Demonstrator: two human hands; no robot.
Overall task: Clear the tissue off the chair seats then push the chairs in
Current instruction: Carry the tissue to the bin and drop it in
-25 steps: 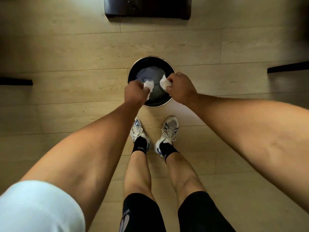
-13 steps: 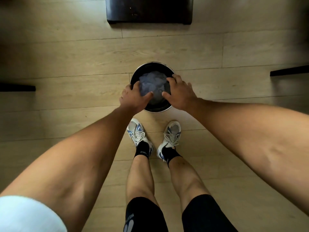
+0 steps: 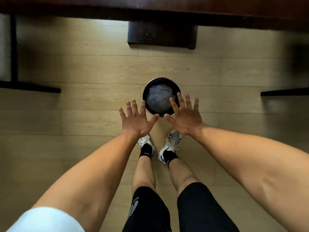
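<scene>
A round black bin [image 3: 145, 92] stands on the wooden floor just in front of my feet. Crumpled pale tissue [image 3: 158, 98] lies inside it. My left hand [image 3: 136, 120] hovers at the bin's near left, palm down, fingers spread and empty. My right hand [image 3: 184, 117] hovers over the bin's near right rim, fingers spread and empty, hiding part of the rim. No chair seat is plainly visible.
A dark block-shaped base [image 3: 162, 36] stands beyond the bin, under a dark tabletop edge [image 3: 167, 9] across the top. Dark furniture feet lie on the floor at the left [image 3: 30, 87] and right [image 3: 284, 92]. My legs and shoes [image 3: 170, 144] are below the hands.
A second ago each hand held a white tissue wad over the bin. Both wads dropped in, and the hands have lifted and spread open. The view has tilted up toward the table.
</scene>
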